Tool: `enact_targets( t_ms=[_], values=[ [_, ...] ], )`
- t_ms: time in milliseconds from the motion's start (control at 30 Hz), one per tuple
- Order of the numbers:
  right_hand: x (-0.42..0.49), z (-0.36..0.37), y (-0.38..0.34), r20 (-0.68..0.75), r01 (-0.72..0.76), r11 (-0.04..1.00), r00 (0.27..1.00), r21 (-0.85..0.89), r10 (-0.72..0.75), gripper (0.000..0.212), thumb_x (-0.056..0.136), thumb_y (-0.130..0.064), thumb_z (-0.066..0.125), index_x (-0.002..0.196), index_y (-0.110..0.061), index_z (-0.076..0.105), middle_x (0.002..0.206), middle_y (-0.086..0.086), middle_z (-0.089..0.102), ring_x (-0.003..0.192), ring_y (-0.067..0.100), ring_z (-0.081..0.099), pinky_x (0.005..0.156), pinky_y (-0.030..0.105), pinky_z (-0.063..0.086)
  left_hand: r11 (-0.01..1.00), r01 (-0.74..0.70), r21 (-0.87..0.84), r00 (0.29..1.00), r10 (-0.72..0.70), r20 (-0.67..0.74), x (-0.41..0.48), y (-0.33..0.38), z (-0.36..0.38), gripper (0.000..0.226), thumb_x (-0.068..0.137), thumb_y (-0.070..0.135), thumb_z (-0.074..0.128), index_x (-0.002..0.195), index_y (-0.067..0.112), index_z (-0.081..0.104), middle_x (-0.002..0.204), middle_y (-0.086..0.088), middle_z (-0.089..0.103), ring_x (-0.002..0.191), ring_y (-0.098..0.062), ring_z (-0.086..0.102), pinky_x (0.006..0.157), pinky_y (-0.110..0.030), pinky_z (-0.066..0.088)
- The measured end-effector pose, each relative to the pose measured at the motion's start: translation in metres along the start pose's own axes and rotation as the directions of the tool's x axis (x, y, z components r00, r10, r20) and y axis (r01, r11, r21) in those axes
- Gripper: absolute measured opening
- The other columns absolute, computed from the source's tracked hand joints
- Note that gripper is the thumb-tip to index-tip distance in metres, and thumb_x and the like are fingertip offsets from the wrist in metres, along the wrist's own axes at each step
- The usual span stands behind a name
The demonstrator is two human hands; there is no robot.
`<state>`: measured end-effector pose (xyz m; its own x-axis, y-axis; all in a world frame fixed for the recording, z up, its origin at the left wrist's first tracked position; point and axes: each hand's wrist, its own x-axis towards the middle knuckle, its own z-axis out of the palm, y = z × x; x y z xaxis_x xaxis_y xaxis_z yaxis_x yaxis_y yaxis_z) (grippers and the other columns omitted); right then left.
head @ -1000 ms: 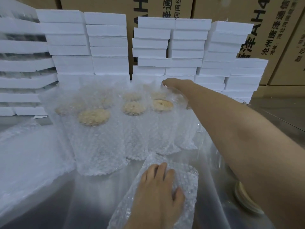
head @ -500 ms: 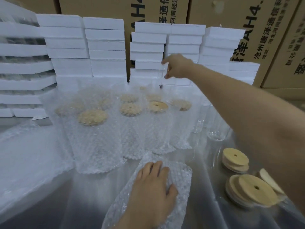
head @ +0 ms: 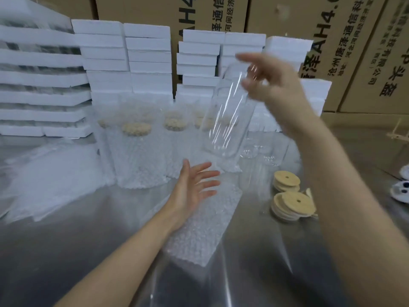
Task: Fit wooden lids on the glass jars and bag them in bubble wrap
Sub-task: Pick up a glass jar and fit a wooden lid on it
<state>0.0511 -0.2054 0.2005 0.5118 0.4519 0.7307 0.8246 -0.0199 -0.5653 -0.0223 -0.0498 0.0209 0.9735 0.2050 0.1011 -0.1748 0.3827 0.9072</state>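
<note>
- Our right hand [head: 272, 83] grips the lidless glass jar [head: 225, 116] by its top, tilted in mid-air, seemingly handing it over.
- Our left hand [head: 192, 187] hovers open, empty, above the bubble-wrap bag [head: 205, 222] to receive it.

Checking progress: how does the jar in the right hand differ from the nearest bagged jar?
The held jar is bare glass with no lid; the bagged jar is in bubble wrap with a wooden lid on. The held jar hangs tilted in the right hand; the bagged jar stands upright on the table. Both are tall and round.
</note>
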Motion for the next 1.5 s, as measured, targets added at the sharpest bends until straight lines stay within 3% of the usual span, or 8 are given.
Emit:
enact_targets(
  t_ms=[67,167,333,600,767,867,1100,1500],
  values=[
    [-0.026,0.027,0.016,0.018,-0.052,0.996,0.999,0.069,0.051,0.036,0.089,0.0,0.062,0.119,-0.021,0.063,0.086,-0.007,0.054,0.08,0.002,0.05,0.086,0.024,0.046,0.974,0.095,-0.207,0.987,-0.065,0.145,-0.013,0.005,0.005,0.079,0.074,0.074,0.038,0.126,0.015,0.053,0.113,-0.016,0.069,0.09,-0.028,0.07,0.067,-0.033,0.057],
    [-0.045,0.056,0.032,-0.05,-0.101,0.984,0.993,0.15,0.109,0.037,0.091,-0.005,0.065,0.127,-0.015,0.061,0.101,-0.001,0.056,0.091,-0.005,0.054,0.085,0.014,0.044,0.913,0.084,-0.399,0.992,-0.04,0.117,-0.024,0.012,0.006,0.08,0.07,0.07,0.053,0.125,0.013,0.046,0.118,-0.023,0.065,0.094,-0.032,0.069,0.071,-0.038,0.058],
    [-0.101,0.104,0.066,-0.05,-0.2,0.9,0.97,0.387,0.237,0.085,0.091,-0.02,0.063,0.152,-0.026,0.005,0.147,0.007,0.035,0.136,0.018,0.043,0.101,0.027,0.047,0.843,0.086,-0.531,0.994,-0.11,-0.014,-0.026,0.02,-0.007,0.069,0.068,0.055,0.064,0.115,0.006,0.048,0.105,-0.023,0.066,0.074,-0.026,0.067,0.061,-0.029,0.059],
    [-0.126,0.144,0.093,0.218,-0.298,0.883,0.948,0.363,0.23,0.07,0.092,-0.035,0.048,0.152,-0.028,0.013,0.138,0.004,0.053,0.125,0.011,0.053,0.106,0.027,0.041,0.751,0.308,-0.584,0.951,-0.232,0.203,-0.014,0.011,-0.03,0.08,0.07,0.068,0.055,0.11,-0.002,0.055,0.081,-0.007,0.061,0.054,-0.015,0.061,0.044,-0.021,0.05],
    [-0.128,0.14,0.099,0.191,-0.345,0.821,0.938,0.455,0.288,0.071,0.087,-0.035,0.052,0.148,-0.027,0.016,0.135,0.007,0.055,0.114,0.014,0.058,0.093,0.023,0.048,0.808,0.368,-0.46,0.93,-0.312,0.195,-0.012,0.003,-0.027,0.076,0.073,0.07,0.048,0.107,0.003,0.052,0.069,-0.009,0.061,0.045,-0.013,0.052,0.04,-0.02,0.045],
    [-0.128,0.137,0.103,0.101,-0.31,0.846,0.95,0.434,0.297,0.074,0.081,-0.032,0.063,0.145,-0.021,0.026,0.127,0.005,0.06,0.115,0.016,0.06,0.1,0.034,0.048,0.863,0.306,-0.402,0.952,-0.281,0.121,-0.008,-0.005,-0.023,0.079,0.086,0.071,0.036,0.117,0.002,0.056,0.091,-0.015,0.069,0.068,-0.018,0.066,0.058,-0.025,0.055],
    [-0.13,0.138,0.104,-0.105,-0.167,0.965,0.976,0.2,0.19,0.082,0.066,-0.037,0.077,0.133,-0.038,0.028,0.13,-0.015,0.05,0.121,-0.006,0.05,0.096,0.014,0.044,0.982,0.09,-0.168,0.994,-0.098,-0.041,-0.007,-0.004,-0.02,0.059,0.096,0.057,0.035,0.131,0.012,0.051,0.125,-0.017,0.064,0.113,-0.028,0.063,0.098,-0.037,0.049],
    [-0.127,0.14,0.104,-0.21,0.032,0.997,0.978,0.07,-0.016,0.08,0.064,-0.028,0.084,0.126,-0.045,0.037,0.132,-0.021,0.036,0.123,-0.001,0.044,0.098,0.004,0.031,0.997,-0.041,0.071,0.995,0.047,-0.084,-0.015,0.001,-0.02,0.035,0.105,0.032,0.038,0.133,0.016,0.052,0.127,-0.009,0.064,0.115,-0.022,0.062,0.095,-0.033,0.051]
  ],
)
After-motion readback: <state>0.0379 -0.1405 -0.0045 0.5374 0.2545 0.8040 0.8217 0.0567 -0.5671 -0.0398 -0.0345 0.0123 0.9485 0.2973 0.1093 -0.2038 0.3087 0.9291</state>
